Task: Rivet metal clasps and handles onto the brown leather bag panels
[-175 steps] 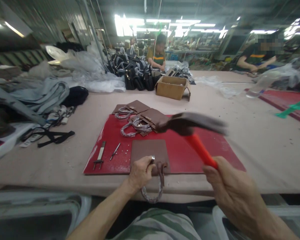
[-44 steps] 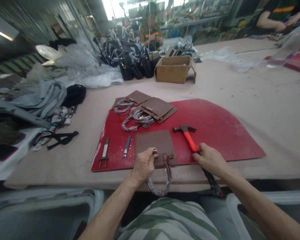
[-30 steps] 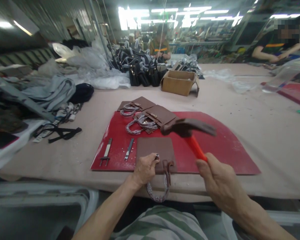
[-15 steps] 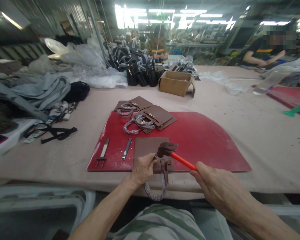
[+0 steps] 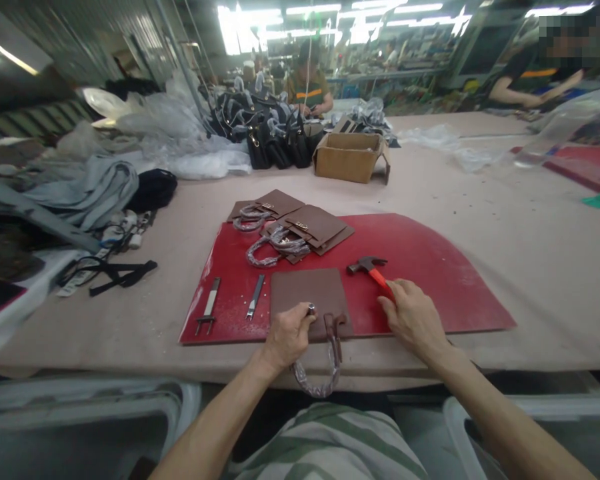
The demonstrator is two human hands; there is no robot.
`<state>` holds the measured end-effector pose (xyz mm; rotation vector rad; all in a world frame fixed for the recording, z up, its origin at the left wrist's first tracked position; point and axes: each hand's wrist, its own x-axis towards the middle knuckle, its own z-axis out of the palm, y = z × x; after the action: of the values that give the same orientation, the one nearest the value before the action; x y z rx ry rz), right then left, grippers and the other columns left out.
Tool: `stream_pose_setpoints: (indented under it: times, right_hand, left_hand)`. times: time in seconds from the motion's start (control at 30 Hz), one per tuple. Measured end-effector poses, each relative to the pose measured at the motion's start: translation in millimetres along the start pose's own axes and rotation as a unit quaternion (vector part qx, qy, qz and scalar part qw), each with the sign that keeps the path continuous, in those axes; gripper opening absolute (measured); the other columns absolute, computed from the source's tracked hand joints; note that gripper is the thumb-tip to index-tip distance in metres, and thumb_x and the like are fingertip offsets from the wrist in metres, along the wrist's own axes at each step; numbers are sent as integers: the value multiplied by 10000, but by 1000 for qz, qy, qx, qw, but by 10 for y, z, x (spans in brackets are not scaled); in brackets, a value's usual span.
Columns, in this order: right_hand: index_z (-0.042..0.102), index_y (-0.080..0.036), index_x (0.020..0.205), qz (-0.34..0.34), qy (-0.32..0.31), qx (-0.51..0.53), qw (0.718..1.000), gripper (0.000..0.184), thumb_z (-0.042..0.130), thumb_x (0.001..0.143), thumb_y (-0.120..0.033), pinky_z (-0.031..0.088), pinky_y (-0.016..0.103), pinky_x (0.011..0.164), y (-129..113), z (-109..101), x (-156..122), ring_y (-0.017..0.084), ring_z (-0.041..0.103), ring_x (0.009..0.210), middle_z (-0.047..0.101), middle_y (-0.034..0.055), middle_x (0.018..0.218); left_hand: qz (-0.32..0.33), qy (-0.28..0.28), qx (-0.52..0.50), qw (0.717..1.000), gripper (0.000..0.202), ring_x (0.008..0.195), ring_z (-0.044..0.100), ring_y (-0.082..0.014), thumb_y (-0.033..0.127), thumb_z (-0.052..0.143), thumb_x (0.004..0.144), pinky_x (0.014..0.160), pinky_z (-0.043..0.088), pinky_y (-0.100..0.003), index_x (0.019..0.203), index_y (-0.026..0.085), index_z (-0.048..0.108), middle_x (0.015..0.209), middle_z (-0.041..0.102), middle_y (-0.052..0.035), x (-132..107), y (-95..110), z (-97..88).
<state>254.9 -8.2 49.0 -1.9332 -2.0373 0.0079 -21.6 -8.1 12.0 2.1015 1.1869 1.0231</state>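
My left hand is closed round a small metal punch, whose round end shows above the fingers. It is over a flat brown leather panel at the front of the red board. A plastic-wrapped bag handle is at the panel's lower right and hangs over the table's edge. My right hand grips the orange handle of a claw hammer, its head low over the board, right of the panel. The punch's lower end is hidden by my left hand.
Two brown bag panels with wrapped handles lie behind. A pronged tool and a slim metal tool lie left on the board. Further back are a cardboard box, black bags and plastic wrapping. Two co-workers sit beyond.
My right hand has moved the hammer away from the punch, to the right and down towards the board. My left hand stays in place with the punch.
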Motion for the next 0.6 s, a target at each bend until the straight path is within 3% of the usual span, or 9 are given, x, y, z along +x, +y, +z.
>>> stream_pose_setpoints:
  times: [0.07, 0.13, 0.27, 0.33, 0.43, 0.5, 0.6]
  right_hand:
    - [549, -84, 1307, -75, 24, 43, 996, 491, 449, 954, -410, 461, 486, 970, -232, 119, -38, 342, 541, 1225, 565, 237, 1347]
    - [498, -80, 1389, -143, -2, 83, 986, 603, 527, 921, -460, 394, 512, 1085, -495, 262, -110, 342, 453, 1344, 486, 226, 1464]
    - [494, -58, 1414, -162, -61, 80, 982, 687, 641, 856, -430, 268, 572, 1173, -843, 467, -238, 378, 332, 1441, 415, 221, 1535]
    - [491, -55, 1422, -151, -70, 76, 983, 712, 670, 838, -420, 242, 566, 1190, -878, 496, -257, 382, 314, 1452, 403, 214, 1547]
    - [483, -59, 1433, -148, -72, 78, 983, 730, 678, 833, -427, 230, 552, 1201, -845, 491, -251, 376, 322, 1450, 397, 202, 1554]
    - [485, -67, 1434, -148, -70, 82, 983, 732, 679, 832, -435, 224, 544, 1205, -825, 486, -245, 371, 321, 1452, 394, 193, 1558]
    - [490, -76, 1430, -144, -63, 86, 984, 723, 675, 834, -440, 231, 537, 1202, -824, 497, -244, 365, 318, 1454, 400, 185, 1556]
  left_hand:
    - [-2, -2, -1, 1000, 128, 802, 680, -176, 187, 469, 958, 746, 498, -268, 952, 202, 595, 866, 705, -55, -13, -5, -4]
    - [-5, -4, -5, 1000, 140, 820, 685, -176, 196, 464, 963, 757, 506, -270, 963, 202, 604, 888, 713, -57, -22, -5, -2]
    - [-51, 9, -58, 997, 135, 818, 693, -171, 224, 499, 944, 776, 532, -279, 927, 198, 630, 880, 723, -53, 15, 26, 22]
    - [-122, 70, -149, 979, 145, 755, 697, -164, 279, 505, 944, 736, 557, -284, 895, 192, 611, 821, 713, -37, 68, 38, 11]
    - [-218, 197, -268, 917, 193, 677, 703, -160, 377, 521, 933, 667, 582, -295, 907, 190, 563, 774, 693, -10, 156, 14, -117]
    - [-239, 218, -226, 919, 207, 666, 701, -161, 390, 560, 904, 669, 579, -294, 898, 184, 575, 765, 697, -10, 190, -37, -292]
    - [-240, 204, -6, 949, 189, 680, 694, -178, 354, 575, 882, 703, 552, -295, 880, 174, 633, 738, 708, -27, 192, -169, -607]
